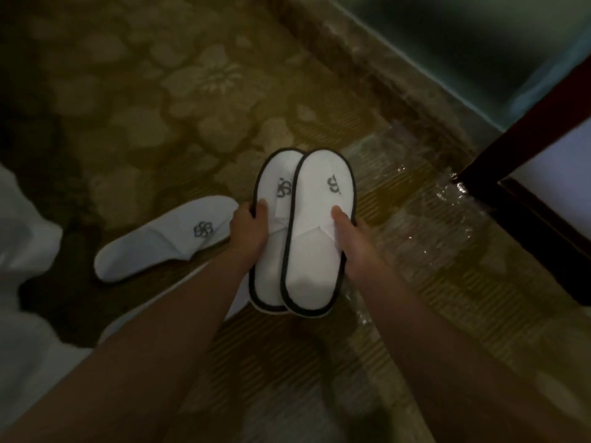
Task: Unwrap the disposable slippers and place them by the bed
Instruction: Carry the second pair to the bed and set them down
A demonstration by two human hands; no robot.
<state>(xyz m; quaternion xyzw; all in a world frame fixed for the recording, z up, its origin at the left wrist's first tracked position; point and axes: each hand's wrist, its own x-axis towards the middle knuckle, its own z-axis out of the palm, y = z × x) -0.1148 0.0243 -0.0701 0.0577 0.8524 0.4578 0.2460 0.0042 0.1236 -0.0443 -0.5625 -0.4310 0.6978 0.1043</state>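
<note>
Two white disposable slippers with dark trim and a grey logo are held overlapped, side by side, above the carpet. My left hand (251,223) grips the left slipper (271,187) at its edge. My right hand (347,227) grips the right slipper (319,219), thumb on top. Another white slipper (166,238) with the same logo lies flat on the carpet to the left. A further white piece shows under my left forearm, mostly hidden. Clear plastic wrapping (425,215) lies crumpled on the carpet to the right.
White bedding (22,266) hangs at the left edge. Dark wooden furniture (527,174) with a white panel stands at the right. The floral patterned carpet (192,91) stretches ahead, ending at a wall base top right. The room is dim.
</note>
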